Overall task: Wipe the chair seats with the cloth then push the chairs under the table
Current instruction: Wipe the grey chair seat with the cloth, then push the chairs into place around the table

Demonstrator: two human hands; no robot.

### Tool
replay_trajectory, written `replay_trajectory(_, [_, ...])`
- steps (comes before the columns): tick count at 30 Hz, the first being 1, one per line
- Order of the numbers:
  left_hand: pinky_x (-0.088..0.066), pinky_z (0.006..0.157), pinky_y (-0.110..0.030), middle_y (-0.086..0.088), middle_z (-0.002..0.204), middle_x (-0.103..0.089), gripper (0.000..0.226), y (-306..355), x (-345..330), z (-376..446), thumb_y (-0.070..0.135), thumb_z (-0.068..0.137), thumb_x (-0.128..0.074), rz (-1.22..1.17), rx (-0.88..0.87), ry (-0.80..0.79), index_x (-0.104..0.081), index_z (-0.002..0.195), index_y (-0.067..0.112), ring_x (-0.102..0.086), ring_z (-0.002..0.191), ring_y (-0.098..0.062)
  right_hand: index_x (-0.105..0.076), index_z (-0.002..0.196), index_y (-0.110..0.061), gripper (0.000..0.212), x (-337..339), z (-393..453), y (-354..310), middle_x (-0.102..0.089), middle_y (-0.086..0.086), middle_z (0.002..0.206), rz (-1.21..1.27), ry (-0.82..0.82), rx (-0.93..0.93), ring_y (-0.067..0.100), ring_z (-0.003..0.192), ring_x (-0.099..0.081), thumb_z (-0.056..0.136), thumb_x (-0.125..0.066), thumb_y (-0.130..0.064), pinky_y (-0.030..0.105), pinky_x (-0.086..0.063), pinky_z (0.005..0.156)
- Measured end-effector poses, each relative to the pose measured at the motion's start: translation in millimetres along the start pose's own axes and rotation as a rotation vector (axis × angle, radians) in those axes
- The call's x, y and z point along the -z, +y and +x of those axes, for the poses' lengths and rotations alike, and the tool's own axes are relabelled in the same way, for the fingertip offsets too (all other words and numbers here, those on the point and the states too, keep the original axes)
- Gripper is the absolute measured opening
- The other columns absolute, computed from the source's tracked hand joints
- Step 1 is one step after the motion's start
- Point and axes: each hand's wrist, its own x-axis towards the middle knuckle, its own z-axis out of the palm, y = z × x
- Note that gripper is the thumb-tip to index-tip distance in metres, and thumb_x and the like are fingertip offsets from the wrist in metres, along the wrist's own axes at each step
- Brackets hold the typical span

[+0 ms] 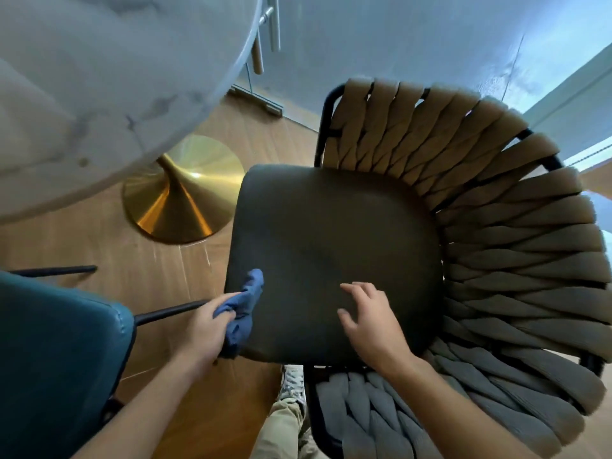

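1. Left hand (207,326) gripping a crumpled blue cloth (243,308), bunched and soft, pressed against the left edge of the dark seat (331,256).
2. Right hand (372,321) over the seat's near right part, fingers spread and relaxed, holding nothing.
3. Smooth, rounded-square leathery cushion, ringed by a curved back of thick twisted straps (496,226).
4. Up left, pale marbled round table (99,77) on a shiny brass cone base (183,193).
5. Glossy teal chair (56,359) at left, wood-grain floor (139,260) beneath.

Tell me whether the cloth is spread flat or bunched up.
Bunched up. The blue cloth is crumpled in the left hand at the seat's edge, not laid flat.
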Motion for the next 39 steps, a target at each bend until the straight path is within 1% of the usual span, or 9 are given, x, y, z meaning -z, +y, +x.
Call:
replay_trajectory(3, [-0.047, 0.066, -0.009, 0.003, 0.081, -0.074, 0.03, 42, 8, -30, -0.004, 0.083, -0.057, -0.076, 0.034, -0.312, -0.067, 0.093, 0.022, -0.065, 0.088, -0.018, -0.039, 0.146, -0.032, 0.059, 27, -15, -33, -0.037, -0.008, 0.15, -0.083, -0.015, 0.229, 0.013, 0.139, -0.029, 0.091, -0.06, -0.031, 0.031, -0.031, 0.115])
replay_trajectory(7, [-0.049, 0.077, -0.017, 0.001, 0.101, -0.074, 0.039, 85, 11, -69, 0.0, 0.083, -0.054, -0.066, 0.036, -0.571, -0.069, 0.108, 0.025, -0.067, 0.097, -0.013, -0.042, 0.144, -0.034, 0.064, 73, -29, -64, -0.039, -0.006, 0.151, -0.206, -0.083, 0.471, 0.019, 0.144, -0.025, 0.082, -0.06, -0.032, 0.04, -0.029, 0.115])
replay_trajectory(12, [-0.052, 0.082, -0.028, -0.006, 0.106, -0.068, 0.044, 131, 10, -106, -0.005, 0.086, -0.051, -0.087, -0.068, -0.664, -0.063, 0.118, 0.022, -0.064, 0.1, -0.019, -0.07, 0.096, -0.027, 0.032, 128, -42, -83, -0.06, -0.007, 0.113, -0.33, -0.108, 0.524, 0.021, 0.118, -0.047, 0.075, -0.051, -0.041, 0.044, -0.036, 0.106])
replay_trajectory(19, [-0.058, 0.079, -0.037, 0.004, 0.101, -0.061, 0.027, 140, 18, -133, 0.017, 0.082, -0.067, 0.294, -0.321, -0.323, -0.054, 0.1, 0.031, -0.062, 0.094, -0.014, -0.068, 0.104, -0.029, 0.023, 191, -62, -99, -0.05, -0.014, 0.112, -0.392, -0.027, 0.58, 0.01, 0.115, -0.036, 0.088, -0.057, -0.039, 0.029, -0.023, 0.104])
replay_trajectory(25, [-0.053, 0.083, -0.034, -0.002, 0.093, -0.067, 0.013, 151, 36, -145, 0.011, 0.091, -0.061, 0.092, -0.336, -0.104, -0.061, 0.099, 0.02, -0.063, 0.089, -0.012, -0.067, 0.098, -0.029, 0.017, 209, -64, -116, -0.049, -0.015, 0.108, -0.351, 0.022, 0.572, 0.008, 0.11, -0.039, 0.088, -0.058, -0.041, 0.026, -0.028, 0.097])
replay_trajectory(28, [-0.053, 0.064, -0.019, 0.001, 0.085, -0.065, 0.015, 163, 57, -142, 0.006, 0.092, -0.057, -0.104, -0.332, -0.009, -0.062, 0.1, 0.017, -0.064, 0.075, -0.003, -0.067, 0.096, -0.029, 0.016, 206, -61, -138, -0.05, -0.014, 0.108, -0.326, 0.041, 0.572, 0.007, 0.11, -0.039, 0.088, -0.058, -0.04, 0.025, -0.025, 0.093])
replay_trajectory(30, [-0.05, 0.066, -0.013, 0.0, 0.087, -0.066, 0.019, 173, 78, -138, 0.002, 0.092, -0.055, -0.18, -0.365, 0.042, -0.063, 0.099, 0.019, -0.064, 0.08, -0.003, -0.068, 0.096, -0.028, 0.017, 201, -57, -159, -0.05, -0.015, 0.107, -0.316, 0.064, 0.588, 0.005, 0.108, -0.038, 0.088, -0.059, -0.039, 0.025, -0.027, 0.093])
replay_trajectory(35, [-0.047, 0.065, -0.007, 0.002, 0.082, -0.065, 0.019, 197, 153, -124, 0.005, 0.091, -0.058, -0.132, -0.493, 0.245, -0.06, 0.088, 0.023, -0.063, 0.076, 0.004, -0.067, 0.094, -0.025, 0.017, 180, -45, -238, -0.052, -0.011, 0.107, -0.29, 0.09, 0.616, 0.008, 0.105, -0.041, 0.087, -0.06, -0.037, 0.027, -0.032, 0.09])
replay_trajectory(39, [-0.05, 0.071, -0.014, 0.006, 0.085, -0.065, 0.005, 213, 235, -104, 0.013, 0.091, -0.059, -0.092, -0.56, 0.366, -0.062, 0.094, 0.017, -0.063, 0.081, 0.002, -0.069, 0.092, -0.022, 0.015, 152, -34, -324, -0.051, -0.011, 0.099, -0.215, 0.09, 0.635, 0.011, 0.102, -0.044, 0.084, -0.063, -0.034, 0.028, -0.034, 0.084])
